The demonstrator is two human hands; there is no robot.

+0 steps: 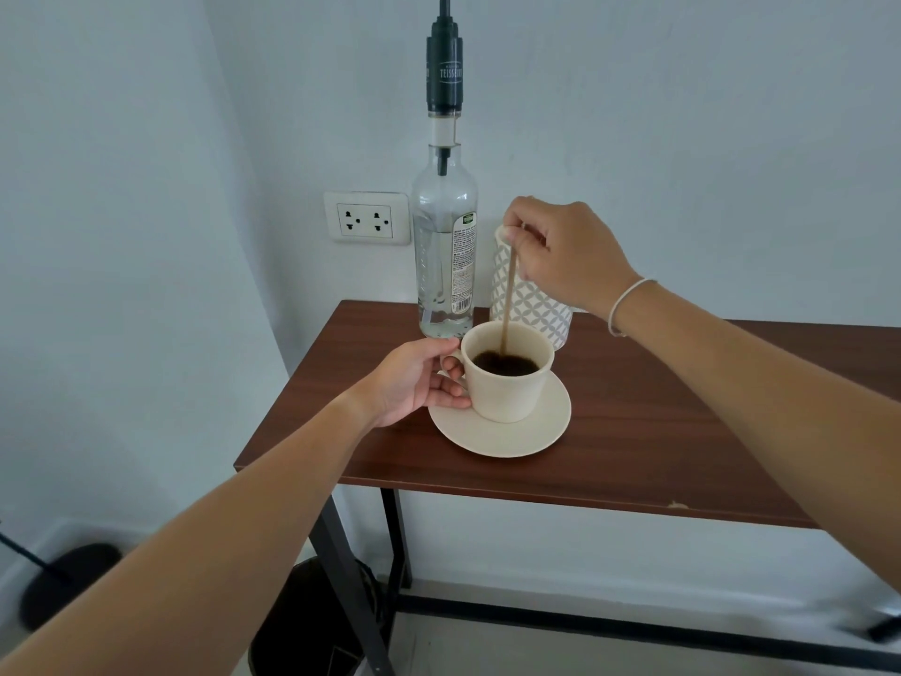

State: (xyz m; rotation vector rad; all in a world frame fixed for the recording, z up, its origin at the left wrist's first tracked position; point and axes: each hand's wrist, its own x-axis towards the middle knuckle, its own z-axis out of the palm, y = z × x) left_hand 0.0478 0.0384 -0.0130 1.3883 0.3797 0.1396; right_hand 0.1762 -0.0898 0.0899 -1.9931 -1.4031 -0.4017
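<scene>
A cream cup point(509, 392) of dark coffee stands on a cream saucer point(526, 439) near the left end of a brown table point(658, 422). My left hand point(419, 378) grips the cup's handle on its left side. Above the cup, my right hand point(560, 256) pinches the top of a thin wooden stir stick point(509, 300). The stick stands nearly upright with its lower end dipped in the coffee.
A tall clear bottle point(444, 246) with a dark pump top stands just behind the cup. A white patterned cup point(534, 304) is right of the bottle. A wall socket point(366, 218) is behind. Below the table are black legs and a dark bin point(312, 622).
</scene>
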